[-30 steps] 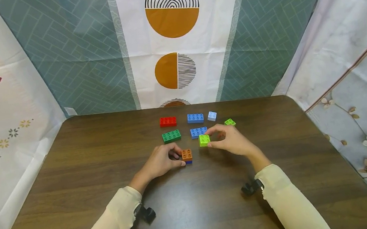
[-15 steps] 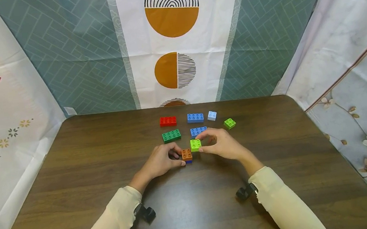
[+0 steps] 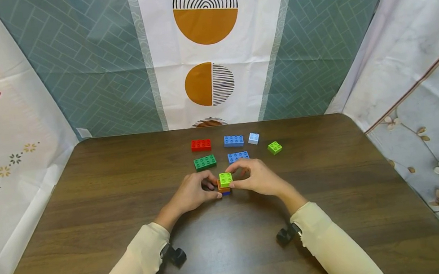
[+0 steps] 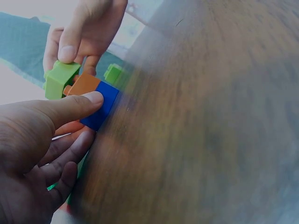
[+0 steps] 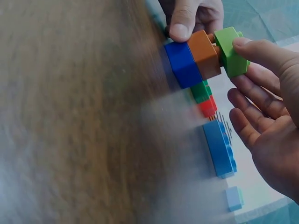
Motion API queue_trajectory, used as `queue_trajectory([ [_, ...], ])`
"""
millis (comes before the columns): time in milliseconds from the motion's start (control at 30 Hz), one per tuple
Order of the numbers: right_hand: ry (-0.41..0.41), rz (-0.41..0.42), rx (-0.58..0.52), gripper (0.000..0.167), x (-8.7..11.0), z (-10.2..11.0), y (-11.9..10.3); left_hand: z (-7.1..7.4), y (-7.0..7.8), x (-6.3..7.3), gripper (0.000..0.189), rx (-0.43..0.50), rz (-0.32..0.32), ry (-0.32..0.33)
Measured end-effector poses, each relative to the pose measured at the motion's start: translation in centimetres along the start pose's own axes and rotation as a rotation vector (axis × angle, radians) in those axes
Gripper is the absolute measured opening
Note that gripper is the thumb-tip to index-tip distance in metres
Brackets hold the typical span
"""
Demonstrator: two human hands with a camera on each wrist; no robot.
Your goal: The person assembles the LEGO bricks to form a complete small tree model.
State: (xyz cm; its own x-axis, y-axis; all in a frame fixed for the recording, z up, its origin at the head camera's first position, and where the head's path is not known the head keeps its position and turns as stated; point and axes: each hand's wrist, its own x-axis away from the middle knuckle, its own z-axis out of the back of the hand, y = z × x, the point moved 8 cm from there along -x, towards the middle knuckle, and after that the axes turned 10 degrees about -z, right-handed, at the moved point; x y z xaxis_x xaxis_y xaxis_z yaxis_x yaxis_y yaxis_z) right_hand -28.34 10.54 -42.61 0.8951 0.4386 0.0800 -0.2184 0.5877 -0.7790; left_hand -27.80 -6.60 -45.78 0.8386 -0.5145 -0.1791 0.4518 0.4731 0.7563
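An orange brick (image 5: 203,53) sits on a dark blue brick (image 5: 183,64), and this small stack stands on the table. My left hand (image 3: 194,192) pinches the stack from its left side, the thumb across the blue brick in the left wrist view. Between thumb and fingers of my right hand (image 3: 259,176) is a lime green brick (image 3: 226,179). It hangs just over the orange brick, slightly tilted, and orange studs show in the gap between them in the right wrist view.
Behind the hands lie a green brick (image 3: 205,162), a red brick (image 3: 201,145), two blue bricks, one farther back (image 3: 234,140) and one nearer (image 3: 238,157), a pale blue brick (image 3: 254,138) and a second lime brick (image 3: 275,148). The wooden table (image 3: 98,182) ends at hanging cloths.
My right hand has carried the lime green brick leftward and nearer, from beside the near blue brick to over the orange one. My left hand has stayed in place on the stack.
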Motion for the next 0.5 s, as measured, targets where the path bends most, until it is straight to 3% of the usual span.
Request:
queue_trajectory([
  [500, 0.006, 0.03, 0.015, 0.033, -0.14, -0.57, -0.45, 0.06, 0.3, 0.03, 0.03, 0.02, -0.027, -0.002],
])
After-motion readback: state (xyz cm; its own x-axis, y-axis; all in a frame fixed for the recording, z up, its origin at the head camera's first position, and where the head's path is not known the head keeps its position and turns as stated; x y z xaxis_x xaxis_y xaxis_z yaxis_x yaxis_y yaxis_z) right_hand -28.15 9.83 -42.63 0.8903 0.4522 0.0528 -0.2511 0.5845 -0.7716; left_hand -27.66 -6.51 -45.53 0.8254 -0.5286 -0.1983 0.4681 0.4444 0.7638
